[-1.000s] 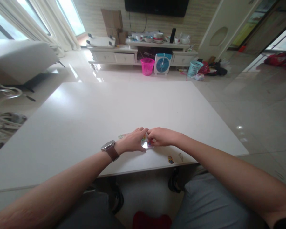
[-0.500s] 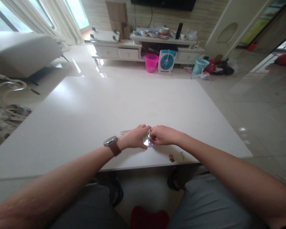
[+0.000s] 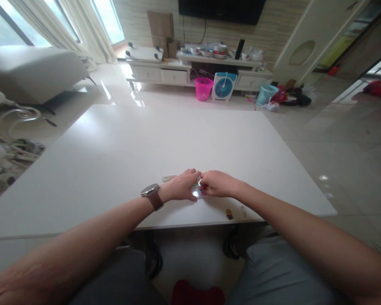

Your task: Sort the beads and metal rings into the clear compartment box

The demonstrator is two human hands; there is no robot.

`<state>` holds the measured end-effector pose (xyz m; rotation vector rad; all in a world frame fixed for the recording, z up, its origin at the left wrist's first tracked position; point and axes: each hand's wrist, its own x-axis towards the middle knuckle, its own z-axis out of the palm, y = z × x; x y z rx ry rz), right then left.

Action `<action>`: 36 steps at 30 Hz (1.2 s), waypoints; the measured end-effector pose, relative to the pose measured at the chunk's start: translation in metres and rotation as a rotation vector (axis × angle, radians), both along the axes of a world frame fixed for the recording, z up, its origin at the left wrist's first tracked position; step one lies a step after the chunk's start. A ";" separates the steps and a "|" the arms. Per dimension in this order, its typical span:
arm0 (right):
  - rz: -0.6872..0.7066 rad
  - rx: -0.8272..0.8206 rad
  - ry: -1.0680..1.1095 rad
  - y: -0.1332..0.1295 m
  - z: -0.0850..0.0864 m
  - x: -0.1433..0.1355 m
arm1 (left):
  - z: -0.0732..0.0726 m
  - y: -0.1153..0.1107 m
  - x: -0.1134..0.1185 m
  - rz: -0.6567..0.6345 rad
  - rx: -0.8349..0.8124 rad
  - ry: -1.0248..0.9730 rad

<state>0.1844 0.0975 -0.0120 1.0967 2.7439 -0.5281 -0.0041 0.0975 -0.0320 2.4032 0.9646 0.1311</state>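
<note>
A small clear case with colourful bits in it lies on the white table, partly hidden by my hands. My left hand, with a watch on its wrist, grips the case from the left, thumb at the near side and fingers at the far side. At its right half is my right hand, fingers curled in and pinched; what they hold, if anything, is hidden. Just beyond my left hand lies a row of thin coloured rings. Near the front edge rest a yellow-and-blue cartoon figure and a small pale item.
Under the table's front edge are my legs and a red stool. Across the room stand a pink basket, a blue-and-white fan, a light-blue basket and a long white cabinet. A sofa is at the left.
The view has tilted up slightly, so everything sits a little lower in the picture. Both hands stay at the case with almost the same hold.
</note>
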 end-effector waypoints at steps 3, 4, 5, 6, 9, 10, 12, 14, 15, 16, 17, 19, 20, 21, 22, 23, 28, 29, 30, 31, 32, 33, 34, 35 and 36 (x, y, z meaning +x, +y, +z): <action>0.016 -0.006 -0.026 -0.001 0.003 -0.001 | 0.000 0.000 0.000 -0.001 -0.005 0.002; 0.019 -0.008 -0.035 -0.001 0.005 -0.002 | 0.001 0.000 0.000 -0.001 -0.004 0.003; 0.019 -0.008 -0.045 -0.002 0.006 -0.002 | 0.001 0.000 0.000 -0.001 -0.003 0.004; 0.017 -0.007 -0.057 -0.002 0.007 -0.002 | 0.000 0.000 0.000 0.000 0.000 0.004; 0.005 0.007 -0.096 -0.004 0.009 -0.003 | 0.000 -0.001 0.000 0.009 0.002 0.003; 0.002 0.012 -0.105 -0.005 0.010 -0.004 | 0.000 -0.001 0.000 0.013 0.003 0.004; -0.002 0.017 -0.115 -0.006 0.011 -0.004 | -0.001 -0.001 0.000 0.019 0.006 0.008; -0.002 0.009 -0.121 -0.006 0.012 -0.005 | -0.002 -0.001 0.000 0.024 0.010 0.008; -0.003 0.005 -0.123 -0.006 0.012 -0.005 | -0.002 -0.001 0.000 0.026 0.011 0.005; -0.007 0.003 -0.124 -0.006 0.012 -0.005 | -0.002 -0.001 0.000 0.027 0.012 -0.001; -0.012 0.002 -0.124 -0.006 0.012 -0.005 | -0.002 -0.001 0.000 0.025 0.014 -0.007; -0.022 0.005 -0.117 -0.006 0.011 -0.005 | -0.001 -0.001 0.001 0.019 0.017 -0.010; -0.027 0.008 -0.110 -0.006 0.010 -0.005 | -0.001 -0.001 0.001 0.018 0.020 -0.006; -0.030 0.012 -0.100 -0.006 0.009 -0.005 | 0.000 -0.001 0.001 0.016 0.021 -0.001; -0.031 0.016 -0.087 -0.005 0.008 -0.005 | 0.000 -0.001 0.001 0.016 0.021 0.005; -0.030 0.024 -0.069 -0.005 0.007 -0.004 | 0.001 -0.002 0.001 0.019 0.019 0.011; -0.014 0.020 0.055 0.001 0.009 0.005 | 0.001 -0.002 0.000 0.025 0.014 0.010; -0.021 0.021 0.074 0.003 0.010 0.008 | 0.000 -0.003 0.000 0.018 0.020 0.006; -0.031 0.026 0.088 0.004 0.011 0.010 | 0.000 -0.003 0.000 0.011 0.028 0.003; -0.043 0.034 0.097 0.005 0.012 0.012 | -0.001 -0.003 0.000 0.005 0.034 0.003; -0.055 0.040 0.102 0.006 0.013 0.014 | -0.001 -0.003 -0.001 0.000 0.037 0.006; -0.065 0.040 0.102 0.006 0.013 0.016 | -0.002 -0.003 -0.001 -0.002 0.036 0.009; -0.069 0.036 0.099 0.005 0.013 0.017 | -0.002 -0.003 -0.001 -0.001 0.034 0.013; -0.071 0.032 0.095 0.005 0.013 0.018 | -0.002 -0.003 -0.002 0.001 0.032 0.020; -0.072 0.032 0.094 0.003 0.013 0.019 | -0.002 -0.003 -0.002 0.006 0.031 0.029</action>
